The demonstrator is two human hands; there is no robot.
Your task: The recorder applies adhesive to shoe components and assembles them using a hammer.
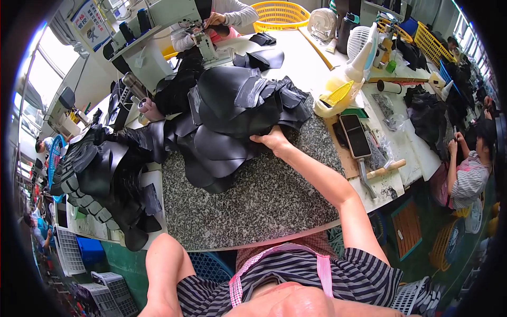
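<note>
My right hand (273, 141) reaches out to the near right edge of a big heap of black leather pieces (227, 113). Its thumb points left along the lower sheets, and the fingers tuck in at the edge, partly hidden by the leather. The heap is made of curved, smooth cut pieces, with some crinkled strips on top. It lies on a speckled grey stone slab (253, 211). Of my left arm only the bent elbow (165, 248) shows at the lower left; that hand is outside the picture.
More black leather pieces (100, 174) pile up at the left. On the right lie a phone (355, 136), a hammer (383, 170) and a cream-and-yellow goose-shaped container (338, 95). Beyond the heap, a person works at a sewing machine (203, 45) near a yellow basket (280, 15).
</note>
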